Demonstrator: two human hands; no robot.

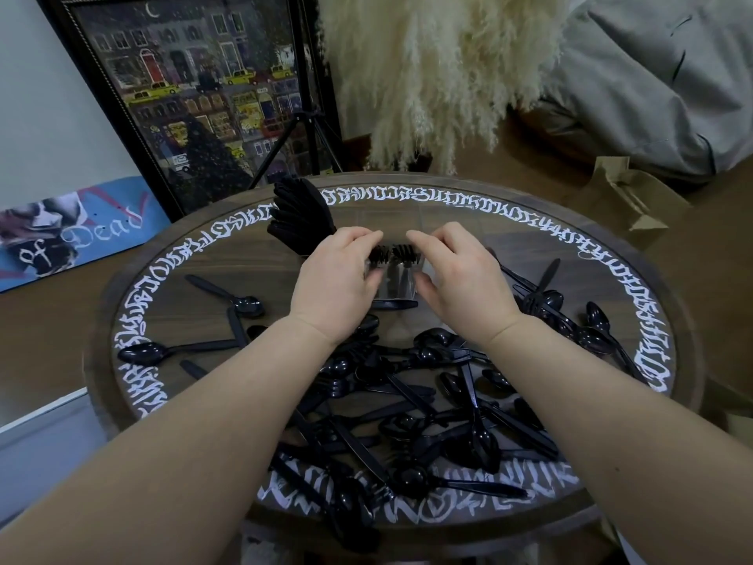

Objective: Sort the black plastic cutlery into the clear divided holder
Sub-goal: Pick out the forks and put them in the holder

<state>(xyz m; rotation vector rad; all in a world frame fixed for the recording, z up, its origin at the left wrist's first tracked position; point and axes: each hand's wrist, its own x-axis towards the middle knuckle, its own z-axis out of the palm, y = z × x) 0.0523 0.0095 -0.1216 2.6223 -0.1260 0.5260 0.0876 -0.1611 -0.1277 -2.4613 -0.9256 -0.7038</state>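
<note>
— Where did we see the clear holder (394, 284)?
— Mid-table, between our hands, black fork tines (392, 253) standing inside.
— And our fingers?
— Left hand (340, 275) and right hand (456, 279) curled, gripping its sides.

Our two hands covered most of the clear divided holder (397, 279), so we could not tell its compartments apart. Our left hand (334, 279) hid its left wall, our right hand (456, 279) its right. The fork tines (391, 252) between our fingers were too blurred to count. Our forearms hid part of the cutlery pile (407, 401), and the table (611, 246) was cut off at the bottom edge.
</note>
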